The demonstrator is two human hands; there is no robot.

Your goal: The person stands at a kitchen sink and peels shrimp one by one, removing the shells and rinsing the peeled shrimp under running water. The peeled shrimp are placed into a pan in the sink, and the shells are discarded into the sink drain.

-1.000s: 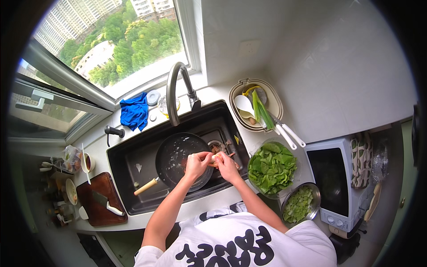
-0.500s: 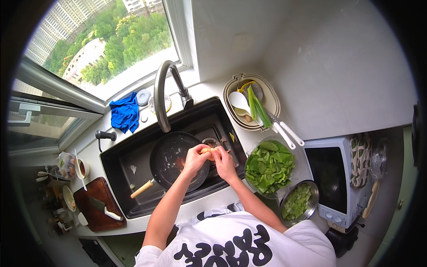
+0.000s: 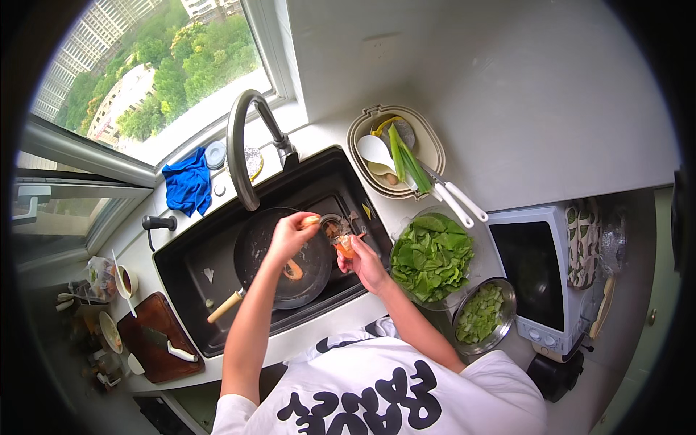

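Both of my hands are over the black sink (image 3: pixel 190 270), apart from each other. My left hand (image 3: pixel 288 235) pinches a small pinkish-orange shrimp (image 3: pixel 310 220) above the frying pan's far edge. In my right hand (image 3: pixel 366 267) is a piece of orange shrimp shell (image 3: pixel 345 248), held between thumb and fingers near the sink drain (image 3: pixel 332 229). A curled orange shrimp (image 3: pixel 293 270) lies in the dark frying pan (image 3: pixel 303 288), just below my left wrist. The pan rests in the sink, its wooden handle (image 3: pixel 226 307) pointing left. Orange scraps lie in the drain.
The faucet (image 3: pixel 236 148) arches over the sink's far side. To the right stand leafy greens (image 3: pixel 433 257), a metal bowl of chopped greens (image 3: pixel 481 313), nested basins (image 3: pixel 432 141) with utensils and a microwave (image 3: pixel 529 279). A knife (image 3: pixel 172 346) lies on the cutting board (image 3: pixel 148 326) at left.
My hands, together on the shrimp before, have moved apart: the left with the shrimp, the right with shell. The curled shrimp in the pan now shows. The whole view has shifted slightly.
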